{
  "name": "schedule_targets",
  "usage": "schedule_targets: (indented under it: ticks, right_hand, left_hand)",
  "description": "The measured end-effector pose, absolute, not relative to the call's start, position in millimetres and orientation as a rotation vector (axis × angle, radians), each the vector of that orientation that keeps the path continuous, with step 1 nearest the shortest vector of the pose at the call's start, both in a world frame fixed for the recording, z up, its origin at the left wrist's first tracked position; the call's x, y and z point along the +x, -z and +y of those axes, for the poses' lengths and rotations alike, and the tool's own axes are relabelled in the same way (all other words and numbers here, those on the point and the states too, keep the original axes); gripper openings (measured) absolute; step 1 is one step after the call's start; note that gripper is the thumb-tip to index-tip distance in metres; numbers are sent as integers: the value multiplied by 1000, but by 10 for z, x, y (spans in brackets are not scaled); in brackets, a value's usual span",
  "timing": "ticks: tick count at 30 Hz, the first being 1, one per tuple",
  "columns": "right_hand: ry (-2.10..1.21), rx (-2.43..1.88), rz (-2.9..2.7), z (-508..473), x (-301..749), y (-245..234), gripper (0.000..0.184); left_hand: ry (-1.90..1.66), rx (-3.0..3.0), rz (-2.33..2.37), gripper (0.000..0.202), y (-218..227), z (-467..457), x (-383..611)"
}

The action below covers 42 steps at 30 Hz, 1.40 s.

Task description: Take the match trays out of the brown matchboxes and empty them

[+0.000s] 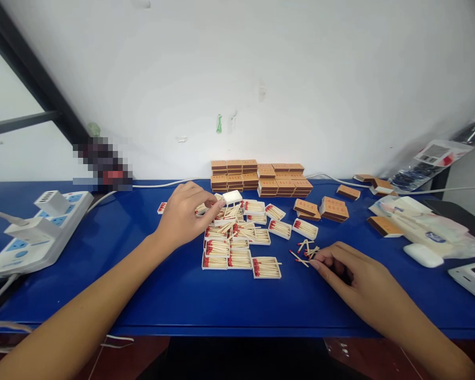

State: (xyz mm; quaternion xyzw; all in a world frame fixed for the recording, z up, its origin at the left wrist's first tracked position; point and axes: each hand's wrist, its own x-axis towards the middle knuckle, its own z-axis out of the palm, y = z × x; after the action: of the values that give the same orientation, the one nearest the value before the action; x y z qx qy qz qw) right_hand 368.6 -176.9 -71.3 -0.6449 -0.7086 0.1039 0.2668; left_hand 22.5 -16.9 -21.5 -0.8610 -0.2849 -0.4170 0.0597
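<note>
At the far left of the frame we see a power strip point(39, 232) lying on the blue table point(182, 295), with two white plugs in it. Moving right, the left hand point(184, 214) reaches in from the lower left to the centre. Its fingers are curled, and thumb and fingertips pinch a white tray point(232, 197) at its left end. That tray sits just past the fingertips, up and to their right, raised over the heap. It may be turned bottom up, though it is too small for us to be sure.

Below and right of this hand lie the filled trays point(237, 248), packed side by side and partly overlapping, red match heads mostly to the left. Behind them, against the wall, stands a stack point(261, 179) of brown sleeves, and a few loose sleeves point(334, 208) lie further right.

Right of centre, loose matches point(305, 250) lie scattered, crossing one another. The right hand point(352, 274) rests on the table just beside them, fingers loosely bent, tips touching or nearly touching the nearest sticks. We cannot tell whether it has hold of one. At the far right lie plastic packets point(427, 224).
</note>
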Motion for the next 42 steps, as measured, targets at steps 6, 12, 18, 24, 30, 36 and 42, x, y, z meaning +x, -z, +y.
schedule_targets:
  ticks: [6,12,18,24,30,36,42]
  right_hand:
    - [-164,-1748,-1903,-1763,3496,725,39]
    - [-207,-1661,-1894,-1742,3497,712,41]
    - [-257,-1651,-1891,-1799,3710,794,33]
    - [-216,-1711,-1870,-1819,3786,845,37]
    - [-220,-1682,-1911,-1697,3907,782,38]
    - [-278,-1706,-1948,-1598,3996,815,40]
    - [-270,-1728,-1968,-1582,3961,800,45]
  left_hand:
    - [1273,-2600,-838,26,211,-173,228]
    - [1279,-2607,-833,25,209,-171,224]
    - [1270,-2601,-825,25,217,-163,225]
    - [1276,-2592,-830,25,225,-152,225]
    - [1271,-2597,-836,22,231,-136,210]
    - [1260,-2603,-828,23,240,-131,216]
    - [1259,-2609,-816,22,243,-130,209]
